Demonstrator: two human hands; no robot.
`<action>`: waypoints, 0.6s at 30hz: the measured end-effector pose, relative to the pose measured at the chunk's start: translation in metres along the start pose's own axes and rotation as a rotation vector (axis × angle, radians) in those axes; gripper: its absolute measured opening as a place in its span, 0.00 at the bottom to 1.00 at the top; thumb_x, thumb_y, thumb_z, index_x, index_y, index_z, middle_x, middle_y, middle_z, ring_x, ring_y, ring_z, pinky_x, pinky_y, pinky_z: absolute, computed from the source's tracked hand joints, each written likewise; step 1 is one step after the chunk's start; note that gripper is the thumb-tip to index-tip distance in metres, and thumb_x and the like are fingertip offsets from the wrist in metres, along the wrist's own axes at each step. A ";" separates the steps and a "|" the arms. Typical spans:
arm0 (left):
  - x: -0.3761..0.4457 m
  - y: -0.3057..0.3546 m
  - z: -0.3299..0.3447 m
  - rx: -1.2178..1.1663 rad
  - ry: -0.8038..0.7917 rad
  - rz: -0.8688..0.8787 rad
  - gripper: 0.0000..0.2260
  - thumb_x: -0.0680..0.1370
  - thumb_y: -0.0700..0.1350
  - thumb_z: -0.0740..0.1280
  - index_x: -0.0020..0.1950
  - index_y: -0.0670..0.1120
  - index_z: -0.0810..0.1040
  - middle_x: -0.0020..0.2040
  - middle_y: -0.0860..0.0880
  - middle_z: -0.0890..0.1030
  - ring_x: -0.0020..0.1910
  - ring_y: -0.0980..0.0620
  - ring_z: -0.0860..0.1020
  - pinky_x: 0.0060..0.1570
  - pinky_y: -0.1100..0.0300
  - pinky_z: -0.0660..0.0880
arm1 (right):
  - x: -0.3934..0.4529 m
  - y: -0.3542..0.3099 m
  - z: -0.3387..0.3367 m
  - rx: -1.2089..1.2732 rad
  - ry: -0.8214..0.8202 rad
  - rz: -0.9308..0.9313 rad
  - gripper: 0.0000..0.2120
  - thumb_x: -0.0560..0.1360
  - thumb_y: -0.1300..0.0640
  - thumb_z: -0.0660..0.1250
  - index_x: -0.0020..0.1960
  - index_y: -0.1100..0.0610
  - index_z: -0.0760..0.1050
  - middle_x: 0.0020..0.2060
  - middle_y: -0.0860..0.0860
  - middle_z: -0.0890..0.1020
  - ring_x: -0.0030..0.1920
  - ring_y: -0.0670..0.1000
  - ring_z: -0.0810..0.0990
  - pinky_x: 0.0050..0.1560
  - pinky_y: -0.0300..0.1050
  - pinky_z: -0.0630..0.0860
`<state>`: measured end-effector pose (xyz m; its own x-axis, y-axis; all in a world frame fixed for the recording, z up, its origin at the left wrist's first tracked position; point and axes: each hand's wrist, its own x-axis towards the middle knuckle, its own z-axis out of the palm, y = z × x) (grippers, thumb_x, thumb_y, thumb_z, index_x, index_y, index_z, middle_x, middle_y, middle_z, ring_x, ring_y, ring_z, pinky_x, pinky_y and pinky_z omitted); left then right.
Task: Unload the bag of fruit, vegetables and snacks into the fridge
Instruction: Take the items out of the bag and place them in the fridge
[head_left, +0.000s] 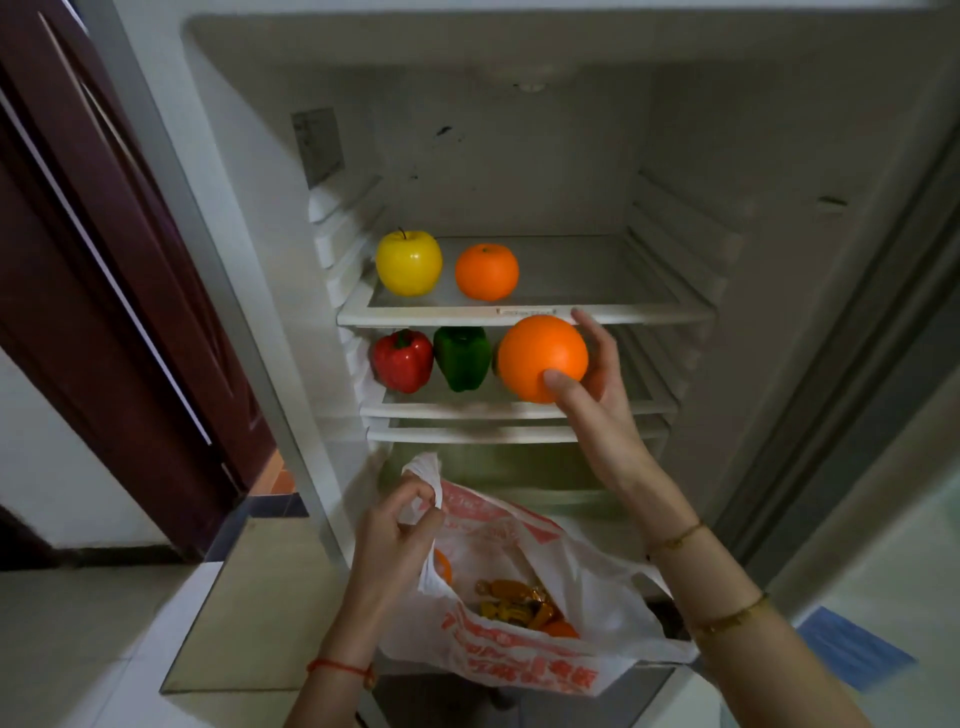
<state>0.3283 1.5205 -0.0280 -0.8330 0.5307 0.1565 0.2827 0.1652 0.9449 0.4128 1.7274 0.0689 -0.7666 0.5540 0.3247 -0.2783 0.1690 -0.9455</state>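
Note:
My right hand (597, 395) grips a large orange (540, 356) in front of the fridge, level with the front edge of the upper shelf (623, 312). My left hand (395, 525) pinches the handle of a white and red plastic bag (524, 660) hanging low before the fridge. Wrapped snacks (514, 603) and more orange fruit (558, 630) lie inside the bag. On the upper shelf sit a yellow apple (409, 263) and a smaller orange (487, 272). On the shelf below (467, 410) stand a red pepper (401, 360) and a green pepper (462, 357).
The right half of both shelves is bare. A drawer (493, 467) lies under the lower shelf. A dark red door (104, 260) stands open at the left. A blue object (852, 649) lies on the floor at the right.

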 end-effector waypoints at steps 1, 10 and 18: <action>0.001 0.000 0.000 0.003 0.002 -0.004 0.06 0.77 0.38 0.68 0.41 0.46 0.76 0.36 0.36 0.76 0.29 0.42 0.73 0.32 0.53 0.71 | 0.007 -0.007 0.000 -0.021 0.023 -0.036 0.39 0.64 0.40 0.71 0.72 0.41 0.62 0.66 0.43 0.68 0.61 0.46 0.75 0.51 0.38 0.79; 0.003 -0.001 -0.003 0.031 0.013 -0.025 0.08 0.77 0.41 0.67 0.38 0.50 0.76 0.34 0.45 0.79 0.30 0.41 0.78 0.31 0.47 0.75 | 0.084 -0.032 -0.008 -0.339 0.314 -0.188 0.34 0.70 0.53 0.77 0.68 0.54 0.62 0.60 0.48 0.71 0.54 0.45 0.76 0.49 0.35 0.73; 0.006 -0.003 -0.008 0.046 0.042 -0.028 0.08 0.77 0.36 0.67 0.40 0.47 0.77 0.36 0.42 0.79 0.34 0.35 0.79 0.35 0.39 0.77 | 0.124 -0.014 -0.012 -0.679 0.265 -0.149 0.38 0.67 0.54 0.77 0.71 0.58 0.63 0.67 0.57 0.69 0.65 0.56 0.71 0.57 0.47 0.71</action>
<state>0.3186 1.5164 -0.0281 -0.8599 0.4901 0.1427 0.2796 0.2184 0.9349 0.3282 1.8034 0.1227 -0.5592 0.6495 0.5152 0.1166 0.6769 -0.7268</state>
